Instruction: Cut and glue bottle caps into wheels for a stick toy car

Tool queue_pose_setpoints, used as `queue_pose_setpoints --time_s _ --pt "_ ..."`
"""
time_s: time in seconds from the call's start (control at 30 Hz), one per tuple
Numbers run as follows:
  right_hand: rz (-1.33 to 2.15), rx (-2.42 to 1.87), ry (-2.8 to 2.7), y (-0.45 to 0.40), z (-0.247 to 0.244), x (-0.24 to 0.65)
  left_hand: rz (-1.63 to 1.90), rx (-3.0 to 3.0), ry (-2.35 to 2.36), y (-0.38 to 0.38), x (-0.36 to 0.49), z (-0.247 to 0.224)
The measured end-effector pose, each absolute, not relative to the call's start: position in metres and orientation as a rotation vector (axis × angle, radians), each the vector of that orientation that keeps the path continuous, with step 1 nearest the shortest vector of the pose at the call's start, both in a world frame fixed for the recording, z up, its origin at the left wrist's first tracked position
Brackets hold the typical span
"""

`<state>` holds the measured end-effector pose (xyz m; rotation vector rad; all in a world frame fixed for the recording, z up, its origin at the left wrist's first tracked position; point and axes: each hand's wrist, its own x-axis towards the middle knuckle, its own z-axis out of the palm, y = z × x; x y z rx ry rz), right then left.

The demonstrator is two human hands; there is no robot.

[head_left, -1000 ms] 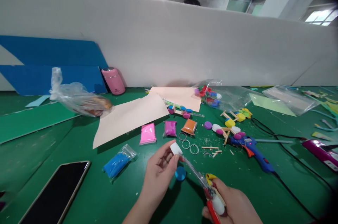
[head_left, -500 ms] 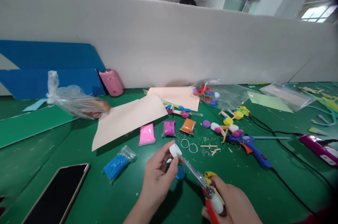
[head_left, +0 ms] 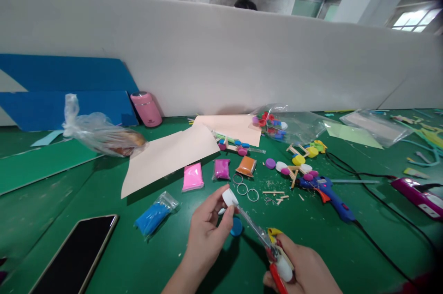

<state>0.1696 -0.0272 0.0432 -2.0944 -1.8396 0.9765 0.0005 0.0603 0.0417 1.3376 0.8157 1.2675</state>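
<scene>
Almost nothing has moved since one second ago. The left hand [head_left: 207, 231] pinches the white cap [head_left: 229, 197] above the tabletop [head_left: 155, 266]; the right hand's [head_left: 308, 261] fingers wrap the red tool [head_left: 277, 278].

White cap [head_left: 230, 197] tilted; red-handled tool [head_left: 258, 231] slanting, tip beside.

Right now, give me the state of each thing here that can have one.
White cap, pinched in the left hand.
Red-handled scissors, gripped in the right hand, blade opening unclear.
Phone, face up, screen dark.
Glue gun, lying down, glue stick at its rear.
Pink tumbler, standing.
Plastic bag beside the tumbler, neck gathered shut.
Blue clay packet, lying flat, seal unclear.
Magenta power strip, on or off unclear.
</scene>
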Motion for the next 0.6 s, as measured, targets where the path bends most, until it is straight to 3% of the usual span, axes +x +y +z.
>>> queue_pose_setpoints --time_s 0.6 --pt "0.945 -2.105 -1.861 -0.0271 0.0414 0.168 1.228 1.399 0.883 0.0576 0.0007 0.0346"
